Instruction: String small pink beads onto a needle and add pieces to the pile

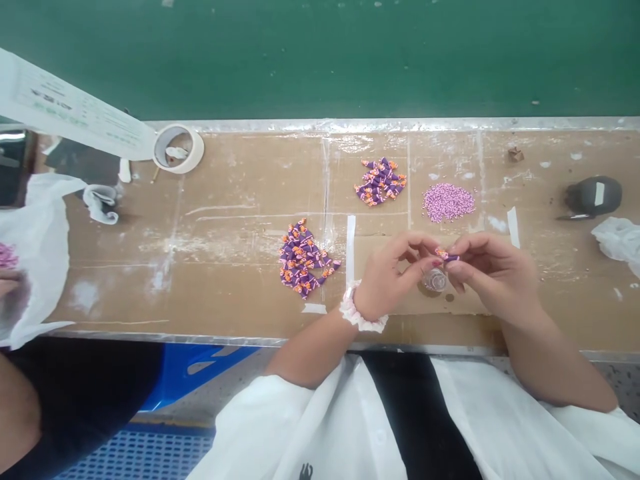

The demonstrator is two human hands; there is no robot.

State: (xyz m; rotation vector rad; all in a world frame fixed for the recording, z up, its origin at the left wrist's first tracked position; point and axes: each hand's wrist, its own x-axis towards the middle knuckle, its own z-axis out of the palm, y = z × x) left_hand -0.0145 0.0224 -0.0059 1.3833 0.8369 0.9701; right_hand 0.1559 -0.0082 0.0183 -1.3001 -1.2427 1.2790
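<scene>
Between my fingertips is a small purple figurine [452, 258] with orange and pink parts. My left hand [390, 273] pinches its left end, thumb and forefinger together, and my right hand [500, 273] pinches the right end. Just below the fingers stands a small clear cup [434, 283], partly covered by my left hand. A pile of similar purple and orange figurines [303, 260] lies to the left of my left wrist, and a smaller pile of figurines [381, 181] lies farther back. Tiny pink pieces [449, 202] form a heap beyond my hands.
A roll of masking tape [193, 157] sits at the back left beside a white paper box [80, 110]. At far left, another person's hand [7, 285] is over white sheeting [50, 233]. A dark rounded object [597, 195] and a crumpled plastic bag [620, 240] lie at right.
</scene>
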